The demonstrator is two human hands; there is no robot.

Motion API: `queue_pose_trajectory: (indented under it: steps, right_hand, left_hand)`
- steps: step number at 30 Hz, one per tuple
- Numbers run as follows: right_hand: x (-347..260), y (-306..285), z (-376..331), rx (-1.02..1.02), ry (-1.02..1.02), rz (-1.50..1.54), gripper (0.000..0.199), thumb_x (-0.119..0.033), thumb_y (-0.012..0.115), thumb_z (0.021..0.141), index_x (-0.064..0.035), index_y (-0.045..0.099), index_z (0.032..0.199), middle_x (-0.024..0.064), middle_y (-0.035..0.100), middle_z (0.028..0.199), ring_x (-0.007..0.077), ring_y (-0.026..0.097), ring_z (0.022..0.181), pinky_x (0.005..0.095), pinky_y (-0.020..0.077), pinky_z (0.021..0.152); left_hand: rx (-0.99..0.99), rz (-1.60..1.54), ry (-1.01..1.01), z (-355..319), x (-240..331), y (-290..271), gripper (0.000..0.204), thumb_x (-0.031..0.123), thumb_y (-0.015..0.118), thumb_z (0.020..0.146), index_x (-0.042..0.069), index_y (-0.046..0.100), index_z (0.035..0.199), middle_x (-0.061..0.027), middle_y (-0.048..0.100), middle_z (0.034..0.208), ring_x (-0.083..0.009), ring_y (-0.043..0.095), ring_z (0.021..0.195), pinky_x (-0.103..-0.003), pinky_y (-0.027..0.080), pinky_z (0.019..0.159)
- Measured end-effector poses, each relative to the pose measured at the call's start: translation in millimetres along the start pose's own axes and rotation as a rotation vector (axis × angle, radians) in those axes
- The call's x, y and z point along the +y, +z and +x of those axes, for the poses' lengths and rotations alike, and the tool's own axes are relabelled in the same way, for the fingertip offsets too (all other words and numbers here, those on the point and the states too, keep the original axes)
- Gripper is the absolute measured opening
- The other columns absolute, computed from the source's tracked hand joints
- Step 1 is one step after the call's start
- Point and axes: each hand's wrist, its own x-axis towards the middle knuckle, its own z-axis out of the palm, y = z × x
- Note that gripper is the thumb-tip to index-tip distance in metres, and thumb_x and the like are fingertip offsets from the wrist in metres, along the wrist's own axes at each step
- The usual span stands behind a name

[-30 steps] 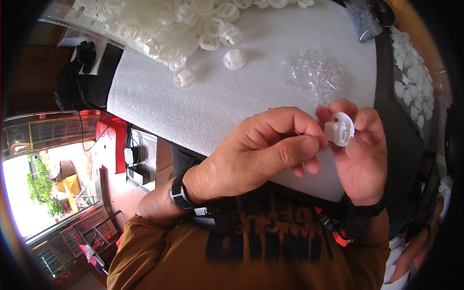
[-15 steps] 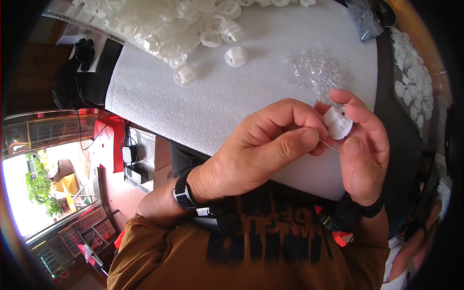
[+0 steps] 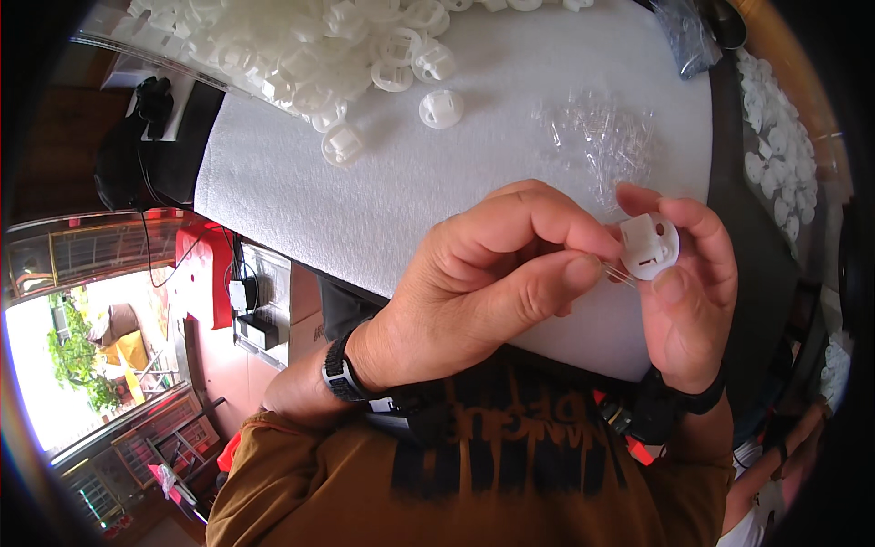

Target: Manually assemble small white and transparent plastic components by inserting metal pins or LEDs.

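My left hand is closed in a pinch, thumb against index finger. Thin wire legs stick out of its fingertips; the body they belong to is hidden. My right hand grips a white round plastic holder by its edge, between thumb and fingers. The holder is tilted toward me, with a raised block, a round hole and a slot showing. The wire legs lie close beside its lower left edge; whether they touch it I cannot tell. Beyond my hands lies a loose heap of clear, thin-legged pieces.
A large pile of translucent white plastic holders covers the far left of the white foam mat. Two single holders lie at its edge. At the right are many white discs and a plastic bag. Another person's arm shows lower right.
The holder in my right hand has turned and now shows its face more fully. It sits slightly lower and further right. My left fingertips still pinch the wires, and more of them shows.
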Motion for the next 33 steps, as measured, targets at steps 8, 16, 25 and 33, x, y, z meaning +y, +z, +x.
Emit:
queue_pose_trajectory:
  steps: [8,16,25,33]
  right_hand:
    - [-0.1,1.0,-2.2,-0.037,0.003,0.039,0.043,-0.003,0.062,0.079,-0.0001,0.045,0.119,0.0248,0.046,0.124,0.0277,0.055,0.106,0.0363,0.0462,0.088]
    - [2.9,-2.7,-2.6,-0.118,-0.056,0.023,0.042,-0.001,0.061,0.08,0.0006,0.046,0.118,0.0255,0.044,0.124,0.0278,0.051,0.111,0.0371,0.0451,0.09]
    - [4.3,-4.8,-1.7,-0.151,-0.089,0.014,0.042,-0.002,0.062,0.079,0.0007,0.046,0.118,0.0263,0.043,0.125,0.028,0.048,0.115,0.0382,0.0416,0.095]
    - [4.0,-6.7,-2.7,-0.178,-0.074,0.014,0.043,-0.003,0.062,0.08,0.0005,0.045,0.119,0.026,0.043,0.124,0.028,0.05,0.112,0.0374,0.0436,0.092]
  left_hand:
    - [0.053,-0.036,-0.028,-1.8,3.4,1.3,0.016,0.009,0.055,0.087,-0.001,0.057,0.099,-0.0086,0.055,0.086,-0.0102,0.051,0.064,-0.022,0.043,0.058]
    - [0.087,-0.028,-0.054,0.5,8.9,6.7,0.015,0.009,0.055,0.087,-0.001,0.057,0.099,-0.0067,0.056,0.084,-0.0078,0.051,0.063,-0.02,0.042,0.058]
    - [0.041,0.118,0.04,2.2,4.8,3.8,0.013,0.003,0.055,0.086,-0.001,0.058,0.098,-0.0063,0.055,0.087,-0.0071,0.053,0.065,-0.019,0.043,0.058]
    - [0.034,0.195,0.06,4.8,5.2,3.6,0.013,-0.001,0.055,0.085,-0.001,0.058,0.098,-0.0059,0.055,0.089,-0.0068,0.053,0.065,-0.019,0.044,0.058]
